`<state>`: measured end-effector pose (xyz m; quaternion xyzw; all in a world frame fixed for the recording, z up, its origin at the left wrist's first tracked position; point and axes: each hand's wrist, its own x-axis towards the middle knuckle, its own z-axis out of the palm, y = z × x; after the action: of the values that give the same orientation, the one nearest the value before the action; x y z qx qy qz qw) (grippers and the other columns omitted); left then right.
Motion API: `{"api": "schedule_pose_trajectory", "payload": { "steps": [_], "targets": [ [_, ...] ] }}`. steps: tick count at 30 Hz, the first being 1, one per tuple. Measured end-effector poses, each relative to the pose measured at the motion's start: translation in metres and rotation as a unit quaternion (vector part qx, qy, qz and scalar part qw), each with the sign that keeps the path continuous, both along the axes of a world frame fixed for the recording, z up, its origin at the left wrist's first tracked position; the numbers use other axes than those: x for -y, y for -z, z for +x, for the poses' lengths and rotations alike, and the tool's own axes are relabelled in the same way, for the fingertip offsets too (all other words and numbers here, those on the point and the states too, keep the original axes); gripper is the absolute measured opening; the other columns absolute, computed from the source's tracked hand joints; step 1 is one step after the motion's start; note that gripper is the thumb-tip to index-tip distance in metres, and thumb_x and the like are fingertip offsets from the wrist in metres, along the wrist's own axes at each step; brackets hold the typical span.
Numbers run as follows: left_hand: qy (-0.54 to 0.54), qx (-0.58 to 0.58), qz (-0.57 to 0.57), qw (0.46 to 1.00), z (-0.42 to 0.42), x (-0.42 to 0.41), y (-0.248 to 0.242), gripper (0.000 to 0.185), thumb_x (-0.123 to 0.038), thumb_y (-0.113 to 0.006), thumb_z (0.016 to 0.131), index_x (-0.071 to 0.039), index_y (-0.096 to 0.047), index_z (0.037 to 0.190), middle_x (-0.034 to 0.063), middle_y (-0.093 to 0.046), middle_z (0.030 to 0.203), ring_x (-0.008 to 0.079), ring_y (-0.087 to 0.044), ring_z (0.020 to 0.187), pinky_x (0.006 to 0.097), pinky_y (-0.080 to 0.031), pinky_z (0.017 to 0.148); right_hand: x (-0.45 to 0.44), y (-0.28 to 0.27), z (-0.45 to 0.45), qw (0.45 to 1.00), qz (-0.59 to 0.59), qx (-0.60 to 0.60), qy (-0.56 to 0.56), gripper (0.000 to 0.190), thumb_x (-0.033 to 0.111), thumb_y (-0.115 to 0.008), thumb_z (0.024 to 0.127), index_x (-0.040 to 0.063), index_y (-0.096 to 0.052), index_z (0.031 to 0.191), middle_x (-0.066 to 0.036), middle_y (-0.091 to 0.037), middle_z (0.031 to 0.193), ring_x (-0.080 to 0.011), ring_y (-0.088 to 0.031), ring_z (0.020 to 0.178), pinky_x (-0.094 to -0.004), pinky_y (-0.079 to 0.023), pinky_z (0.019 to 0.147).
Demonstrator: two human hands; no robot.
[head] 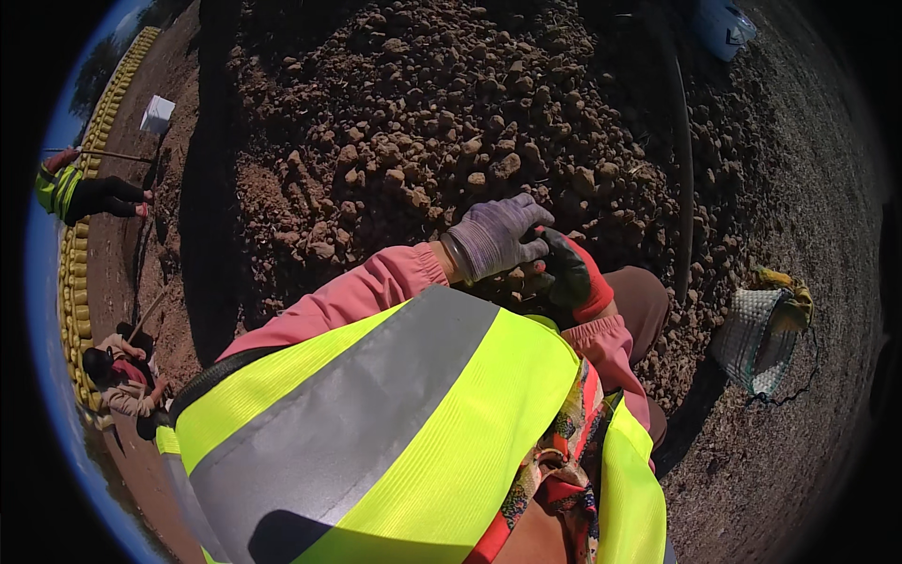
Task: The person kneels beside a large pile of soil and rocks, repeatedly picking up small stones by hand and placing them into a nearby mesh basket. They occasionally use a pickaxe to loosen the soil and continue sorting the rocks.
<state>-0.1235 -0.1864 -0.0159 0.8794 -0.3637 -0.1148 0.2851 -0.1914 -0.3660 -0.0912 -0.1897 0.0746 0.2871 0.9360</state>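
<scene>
My left hand [497,236], in a greyish purple knit glove, reaches over the stony soil [394,176] with its palm down and its fingers bent. Close against its fingertips is my right hand [579,275], in a red and black coated glove. The two hands meet just in front of my body, above loose reddish-brown stones. Whether a stone or anything else is between the fingers cannot be told, as the fingers overlap and the right palm lies in shadow.
A long curved pole [682,176] lies right of my hands. Beyond my knee stands an open woven bag [750,335] with yellow material [789,296]. Buckets sit top right [726,32] and far left [157,114]. Two people [60,187] [127,374] work near stacked yellow sacks [74,275].
</scene>
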Motion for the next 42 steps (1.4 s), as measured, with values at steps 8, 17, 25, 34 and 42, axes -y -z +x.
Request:
{"api": "schedule_pose_trajectory", "payload": {
  "steps": [8, 17, 25, 34, 42],
  "targets": [
    [-0.299, 0.155, 0.137, 0.932, 0.114, -0.081, -0.043, 0.025, -0.029, -0.069, 0.085, -0.020, -0.070, 0.108, 0.0054, -0.063, 0.114, 0.0282, -0.061, 0.107, 0.0393, -0.050, 0.091, 0.013, 0.026, 0.002, 0.996, -0.010, 0.066, 0.053, 0.036, 0.009, -0.055, 0.096, 0.004, -0.051, 0.131, -0.001, -0.059, 0.099, -0.0091, -0.055, 0.081, -0.0223, -0.049, 0.066],
    [-0.126, 0.220, 0.376, 0.891, 0.220, -0.061, -0.048, 0.035, -0.036, -0.067, 0.086, -0.022, -0.065, 0.117, 0.0057, -0.056, 0.125, 0.0291, -0.056, 0.117, 0.0421, -0.046, 0.098, 0.023, 0.027, -0.004, 0.989, 0.035, 0.019, 0.144, 0.044, 0.002, -0.048, 0.095, 0.005, -0.044, 0.139, -0.006, -0.061, 0.115, -0.0126, -0.062, 0.094, -0.0230, -0.054, 0.076],
    [-0.132, 0.180, 0.395, 0.891, 0.211, -0.055, -0.051, 0.038, -0.026, -0.069, 0.082, -0.014, -0.063, 0.117, 0.0099, -0.055, 0.125, 0.0290, -0.056, 0.118, 0.0411, -0.047, 0.098, 0.017, 0.009, -0.006, 0.992, -0.015, -0.009, 0.129, 0.044, -0.001, -0.045, 0.094, 0.005, -0.047, 0.137, -0.008, -0.059, 0.123, -0.0158, -0.063, 0.100, -0.0247, -0.055, 0.076],
    [-0.143, 0.227, 0.254, 0.929, 0.177, -0.057, -0.061, 0.038, -0.042, -0.048, 0.098, -0.007, -0.064, 0.100, 0.0130, -0.062, 0.104, 0.0347, -0.060, 0.098, 0.0443, -0.047, 0.086, 0.016, 0.000, -0.007, 0.984, 0.163, 0.072, 0.021, 0.049, 0.020, -0.041, 0.103, 0.003, -0.030, 0.147, -0.004, -0.057, 0.094, -0.0091, -0.043, 0.051, -0.0196, -0.035, 0.036],
    [0.156, 0.197, -0.024, 0.968, 0.101, 0.005, -0.075, 0.028, -0.037, -0.066, 0.086, -0.008, -0.065, 0.089, 0.0085, -0.061, 0.089, 0.0331, -0.063, 0.083, 0.0450, -0.050, 0.074, -0.004, -0.029, 0.016, 0.992, 0.124, 0.009, 0.005, 0.048, 0.038, -0.036, 0.105, 0.003, -0.044, 0.137, -0.006, -0.062, 0.084, -0.0115, -0.054, 0.052, -0.0210, -0.038, 0.035]
  ]
}}
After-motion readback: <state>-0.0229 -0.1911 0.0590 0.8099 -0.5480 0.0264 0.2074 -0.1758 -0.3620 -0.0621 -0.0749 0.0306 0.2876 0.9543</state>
